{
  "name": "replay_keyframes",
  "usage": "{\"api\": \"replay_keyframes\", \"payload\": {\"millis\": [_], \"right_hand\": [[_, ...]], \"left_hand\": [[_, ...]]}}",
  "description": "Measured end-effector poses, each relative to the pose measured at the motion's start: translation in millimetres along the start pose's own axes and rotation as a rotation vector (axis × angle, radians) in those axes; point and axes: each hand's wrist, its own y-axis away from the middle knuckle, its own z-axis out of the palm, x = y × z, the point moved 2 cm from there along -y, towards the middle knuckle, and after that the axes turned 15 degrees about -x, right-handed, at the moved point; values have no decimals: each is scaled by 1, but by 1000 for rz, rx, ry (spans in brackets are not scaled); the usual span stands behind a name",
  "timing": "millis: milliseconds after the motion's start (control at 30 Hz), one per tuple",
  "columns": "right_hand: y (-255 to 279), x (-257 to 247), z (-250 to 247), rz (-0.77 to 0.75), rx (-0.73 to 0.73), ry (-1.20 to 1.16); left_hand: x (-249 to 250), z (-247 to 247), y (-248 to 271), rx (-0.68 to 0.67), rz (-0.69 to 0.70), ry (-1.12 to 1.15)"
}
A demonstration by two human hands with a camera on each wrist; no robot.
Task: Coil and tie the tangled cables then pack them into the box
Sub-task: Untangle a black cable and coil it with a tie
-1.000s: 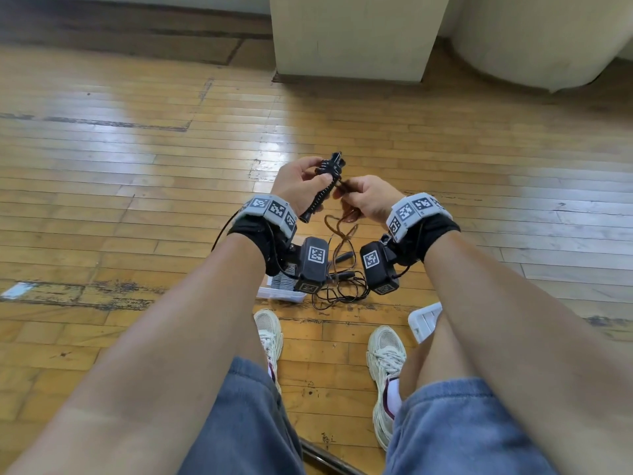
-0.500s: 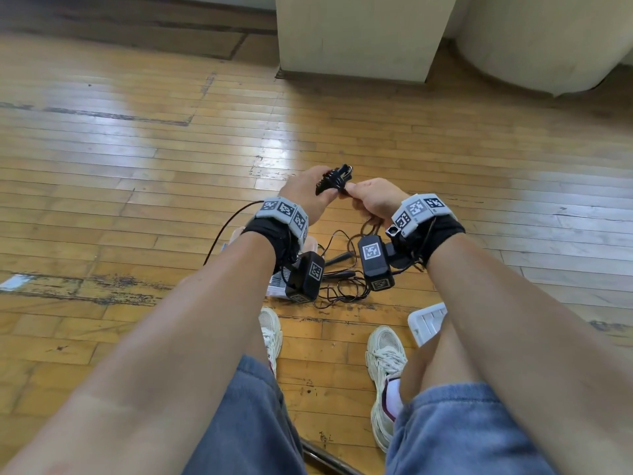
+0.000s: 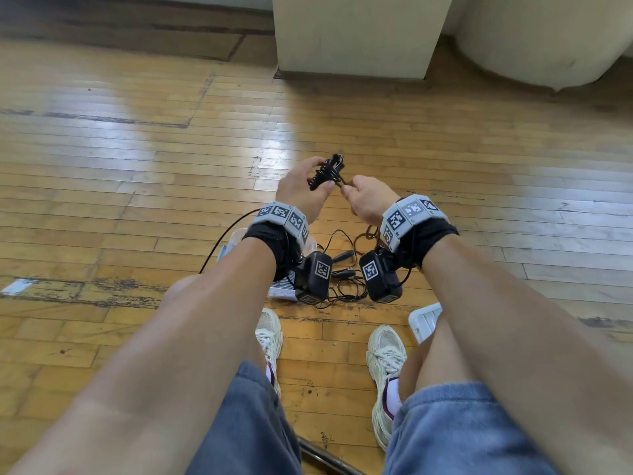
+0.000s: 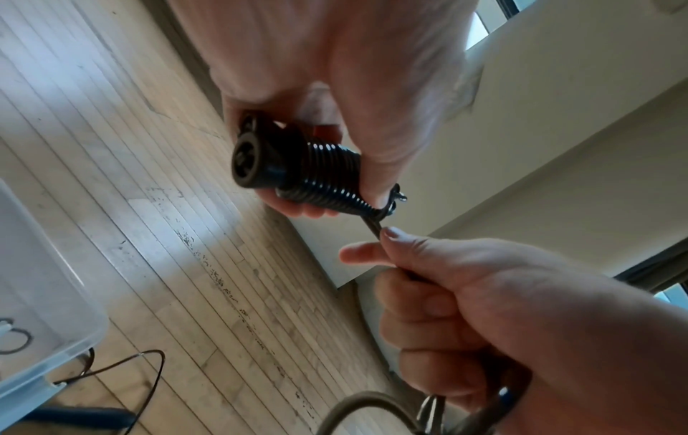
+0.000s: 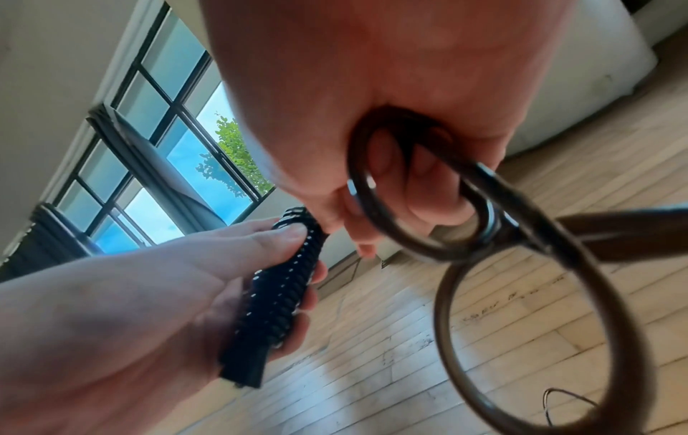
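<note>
**Mid-wrap on a cable, box waiting on the floor**

Biggest thing here is the wooden floor (image 3: 137, 186), and I'll place everything off the clear plastic box (image 3: 236, 240) sitting on it. The box is mostly hidden under the left forearm, with at least one cable loop already showing through its wall in the left wrist view. Just beside the box, toward the person's right, is the heap of loose black cables (image 3: 342, 269) that's not sorted yet. A white lid-looking piece (image 3: 423, 320) lies a bit further to that side, near the shoes.

Held up in the air beyond the box is the cable bundle (image 3: 325, 171). The left hand (image 3: 301, 190) has its grip curled tight around it, thumb pressed on the ribbed turns of cord. The right hand (image 3: 368, 200) is clamped on the cable tail (image 4: 374, 225) coming off the top end of the bundle, pinched between thumb and forefinger, with spare loops bunched in the same fist.

My read: this is the coil-and-tie step, wrapping the tail around the bundle. Next it needs the slack kept taut, the remaining loops fed round, then the end tucked or tied so it doesn't spring open before it goes in the box.
</note>
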Motion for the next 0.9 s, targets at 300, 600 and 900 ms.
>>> {"api": "replay_keyframes", "payload": {"millis": [300, 600, 900], "right_hand": [[-1, 9, -4, 10, 19, -270], [-2, 14, -8, 100, 56, -666], [-12, 22, -15, 71, 60, -503]], "left_hand": [[3, 7, -3, 66, 60, -359], [18, 15, 0, 103, 267, -699], [16, 0, -4, -375, 7, 110]]}}
